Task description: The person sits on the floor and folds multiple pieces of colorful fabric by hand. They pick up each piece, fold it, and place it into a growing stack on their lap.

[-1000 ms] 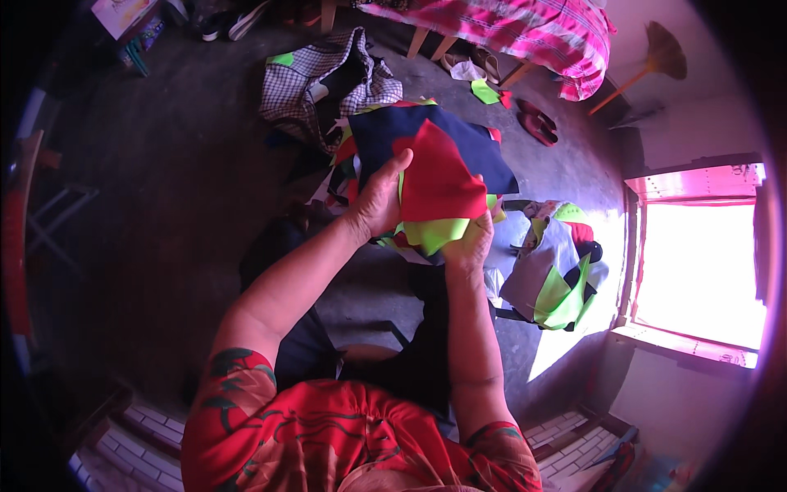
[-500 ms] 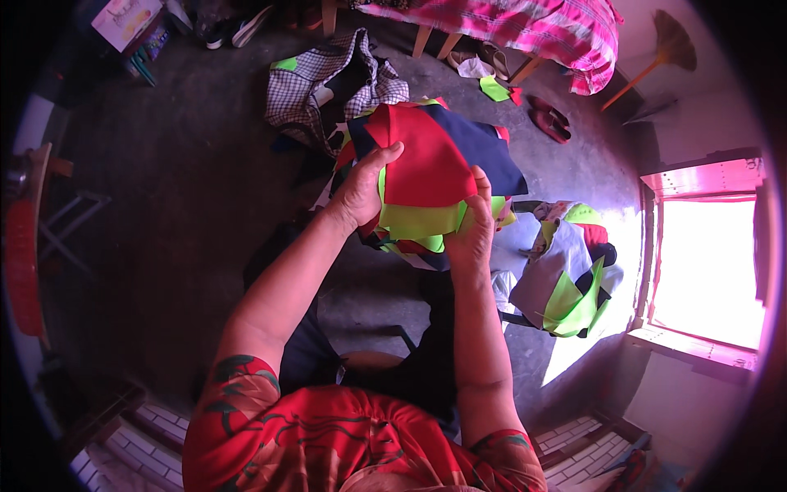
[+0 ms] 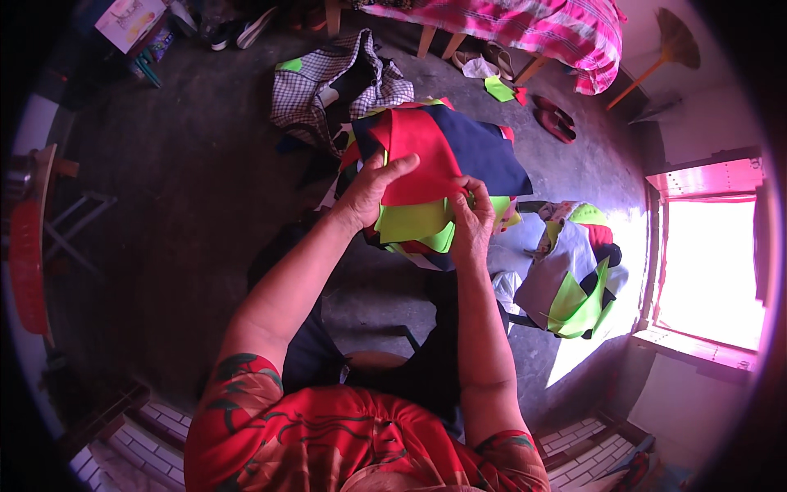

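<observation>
A red cloth piece (image 3: 418, 152) lies over a heap of cut fabric in front of me. My right hand (image 3: 473, 220) pinches its near right corner between thumb and fingers. At its left edge, my left hand (image 3: 369, 190) grips with the thumb on top; most of the fingers are hidden behind the cloth. A navy cloth piece (image 3: 485, 148) spreads out under the red one to the right. Lime green cloth (image 3: 414, 221) shows below the red edge, near both hands.
Beyond the heap lies a checked cloth (image 3: 307, 94). To the right is another pile of grey and green fabric (image 3: 561, 271), close to a bright window (image 3: 709, 271). Dark red shoes (image 3: 554, 119) and a broom (image 3: 676, 49) are at the far right. A pink checked cloth (image 3: 508, 25) hangs at the back.
My right hand has shifted slightly left and down, its fingers now closed together on the red corner. The left thumb has slid a little to the right over the red cloth.
</observation>
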A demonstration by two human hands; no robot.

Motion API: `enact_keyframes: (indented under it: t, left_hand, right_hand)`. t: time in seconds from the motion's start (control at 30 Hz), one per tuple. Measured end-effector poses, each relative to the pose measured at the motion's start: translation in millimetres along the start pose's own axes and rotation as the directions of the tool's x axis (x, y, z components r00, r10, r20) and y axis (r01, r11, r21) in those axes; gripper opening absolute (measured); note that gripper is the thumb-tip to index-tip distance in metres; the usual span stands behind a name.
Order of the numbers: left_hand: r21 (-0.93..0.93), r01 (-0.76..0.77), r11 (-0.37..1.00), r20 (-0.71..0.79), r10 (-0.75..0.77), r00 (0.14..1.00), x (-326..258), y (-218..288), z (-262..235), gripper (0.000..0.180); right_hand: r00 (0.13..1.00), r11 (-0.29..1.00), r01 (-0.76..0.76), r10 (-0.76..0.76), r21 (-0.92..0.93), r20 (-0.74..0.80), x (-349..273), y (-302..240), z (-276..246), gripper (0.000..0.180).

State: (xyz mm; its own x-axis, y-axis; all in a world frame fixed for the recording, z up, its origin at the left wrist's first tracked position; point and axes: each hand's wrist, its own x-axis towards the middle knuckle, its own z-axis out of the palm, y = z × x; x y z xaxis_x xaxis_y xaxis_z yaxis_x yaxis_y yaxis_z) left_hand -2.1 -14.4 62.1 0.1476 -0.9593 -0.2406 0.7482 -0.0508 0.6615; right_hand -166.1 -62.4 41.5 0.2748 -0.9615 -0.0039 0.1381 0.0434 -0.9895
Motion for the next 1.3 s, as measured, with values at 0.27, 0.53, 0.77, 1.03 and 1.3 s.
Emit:
enact_keyframes:
  t: [0.27,0.53,0.77,1.03,1.3]
  left_hand:
    - [0.221,-0.024,0.975,0.163,-0.013,0.987,0,-6,-4,0.087]
    - [0.317,-0.108,0.942,0.19,0.049,0.981,7,-20,-20,0.078]
    - [0.251,-0.016,0.968,-0.046,0.029,0.999,10,-17,-21,0.065]
    - [0.387,-0.044,0.921,-0.122,0.098,0.988,12,-15,-29,0.06]
    - [0.377,0.008,0.926,-0.206,0.075,0.976,14,-11,-38,0.052]
  right_hand:
    - [0.955,0.927,-0.209,0.263,0.311,-0.14,2,-2,1,0.015]
    - [0.915,0.844,-0.293,0.384,0.45,-0.124,5,-6,4,0.014]
    - [0.97,0.939,-0.149,0.199,0.309,-0.136,11,18,-15,0.022]
    - [0.878,0.806,-0.184,0.392,0.562,-0.275,20,13,-30,0.029]
    - [0.81,0.761,-0.246,0.501,0.6,-0.304,23,22,-33,0.03]
